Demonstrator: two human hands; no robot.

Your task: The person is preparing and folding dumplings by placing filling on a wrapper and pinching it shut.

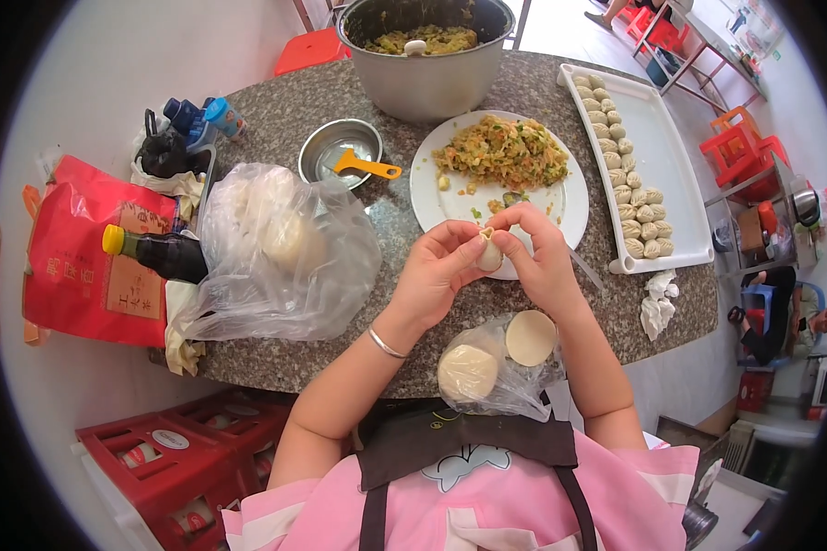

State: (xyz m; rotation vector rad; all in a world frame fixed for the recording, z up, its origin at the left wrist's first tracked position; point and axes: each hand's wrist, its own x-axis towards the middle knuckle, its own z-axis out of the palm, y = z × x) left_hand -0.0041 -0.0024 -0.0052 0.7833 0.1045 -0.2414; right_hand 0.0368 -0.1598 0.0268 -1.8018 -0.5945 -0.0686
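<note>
Between my two hands, over the near rim of the white plate (423,197), is a small pale dumpling (490,257) with a pleated top edge. My left hand (436,266) holds its left side between thumb and fingers. Thumb and fingertips of my right hand (544,257) pinch the dough at its upper right. Chopped vegetable filling (504,151) is heaped on the plate. Nearer me, a stack of round wrappers (468,373) lies in a clear plastic bag, with a loose round wrapper (530,338) at its right. A flat metal utensil (586,269) juts from beneath my right hand.
At right, a white tray (663,174) carries rows of pleated dumplings (632,197); crumpled tissue (658,305) lies below it. Behind the plate stands a large pot (424,83) of filling. Leftward are a metal bowl (317,151), bagged dough (289,239), a dark bottle (170,257) and a red bag (92,248).
</note>
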